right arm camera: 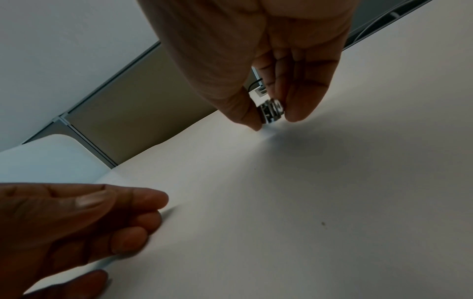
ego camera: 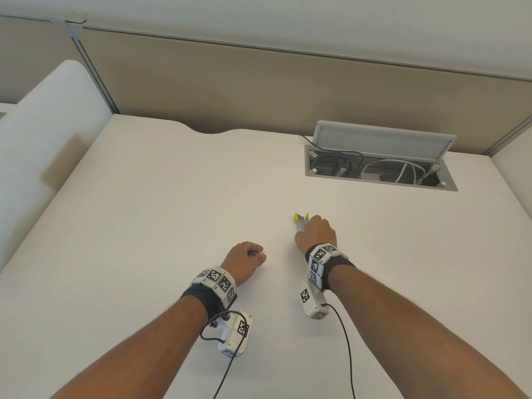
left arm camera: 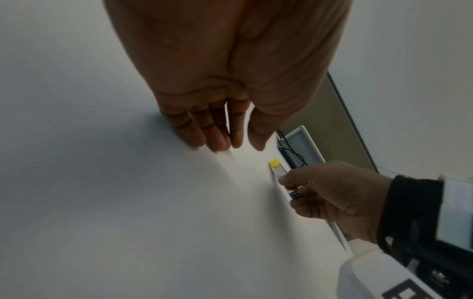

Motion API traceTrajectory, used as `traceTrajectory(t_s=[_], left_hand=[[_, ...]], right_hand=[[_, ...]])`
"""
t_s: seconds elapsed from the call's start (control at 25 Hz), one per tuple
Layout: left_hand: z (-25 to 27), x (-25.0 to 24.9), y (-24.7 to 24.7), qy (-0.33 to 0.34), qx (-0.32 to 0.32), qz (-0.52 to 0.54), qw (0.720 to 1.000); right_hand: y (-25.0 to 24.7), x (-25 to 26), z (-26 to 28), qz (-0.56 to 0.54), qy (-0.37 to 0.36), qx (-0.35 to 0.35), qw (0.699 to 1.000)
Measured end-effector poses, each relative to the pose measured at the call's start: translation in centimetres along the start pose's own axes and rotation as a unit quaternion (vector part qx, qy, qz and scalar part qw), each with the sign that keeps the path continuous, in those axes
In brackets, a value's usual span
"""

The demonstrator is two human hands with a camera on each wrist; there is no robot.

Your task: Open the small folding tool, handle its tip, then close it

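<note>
So on my feed the small folding tool with metal handles and yellow end caps (ego camera: 301, 219) is lying low on the flat off-white counter (ego camera: 172, 211), on the near side of the grey recessed cable box with its lid propped up (ego camera: 380, 156) and well apart from it. From the head view I only get the far end: two shiny silver arms poking out past the knuckles, slightly splayed, each tipped with a bright yellow cap. The left wrist view shows one yellow cap (left arm camera: 274, 162) and a flat, pale metal strip running back into the fingers. In the right wrist view the near end (right arm camera: 272, 110) looks like a stacked chrome hinge, layered plates with a round rivet-ish face.

My right hand (ego camera: 316, 234) is pinching that hinge end, thumb on one side and fingertips on the other, right down at the counter surface. I can't tell whether the tool is touching the counter or lifted a hair.

My left hand (ego camera: 244, 262) sits nearer to me than the cable box and left of the tool, holding nothing, fingers loosely curled with the tips down on the counter.
</note>
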State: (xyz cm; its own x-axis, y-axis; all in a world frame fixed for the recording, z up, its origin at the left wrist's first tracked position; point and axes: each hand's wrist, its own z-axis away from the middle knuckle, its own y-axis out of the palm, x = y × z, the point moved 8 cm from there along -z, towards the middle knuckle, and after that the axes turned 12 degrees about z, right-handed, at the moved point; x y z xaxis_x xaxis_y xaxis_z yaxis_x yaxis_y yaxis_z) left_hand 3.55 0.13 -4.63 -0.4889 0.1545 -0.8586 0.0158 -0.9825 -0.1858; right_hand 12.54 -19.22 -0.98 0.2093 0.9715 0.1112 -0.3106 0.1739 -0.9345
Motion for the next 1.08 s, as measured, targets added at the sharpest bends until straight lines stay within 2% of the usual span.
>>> traceTrajectory(t_s=[0.56,1.08], left_hand=[[0.2,-0.2,-0.1,0.004,-0.009,0.003,1.0],[-0.1,0.2,-0.5,-0.002,-0.024,0.018,1.0]], right_hand=[[1.1,0.3,0.2,-0.002,-0.019,0.009,1.0],[1.3,-2.0,1.5,-0.067,-0.01,0.032,0.997]])
